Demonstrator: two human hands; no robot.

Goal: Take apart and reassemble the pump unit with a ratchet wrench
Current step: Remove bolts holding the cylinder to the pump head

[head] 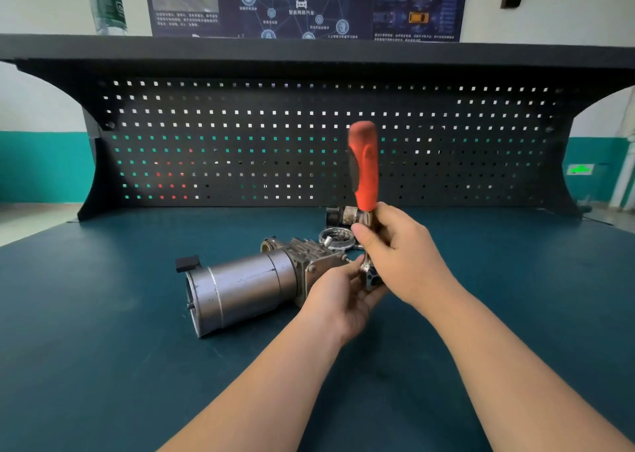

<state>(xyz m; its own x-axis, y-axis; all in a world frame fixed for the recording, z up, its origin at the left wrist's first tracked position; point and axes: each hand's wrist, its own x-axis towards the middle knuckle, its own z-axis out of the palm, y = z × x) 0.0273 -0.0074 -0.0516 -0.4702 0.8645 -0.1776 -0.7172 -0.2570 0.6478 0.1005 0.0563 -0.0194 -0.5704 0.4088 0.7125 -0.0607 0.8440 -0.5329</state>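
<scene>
Head: both hands grip ratchet wrench (365, 169), R hand (395, 245) on shank, L hand (340, 297) at head.

Ratchet wrench (365, 173): your right hand (398, 255) covers its shank, and your left hand (340, 297) hides part of its head; the red handle is motion-blurred. Pump unit (247, 286): your left hand hides its near right end. Ring part (335, 237): partly behind your right hand. Wall poster (305, 3) and water bottle (106, 4): cut off at the top edge, print too small to read.
</scene>
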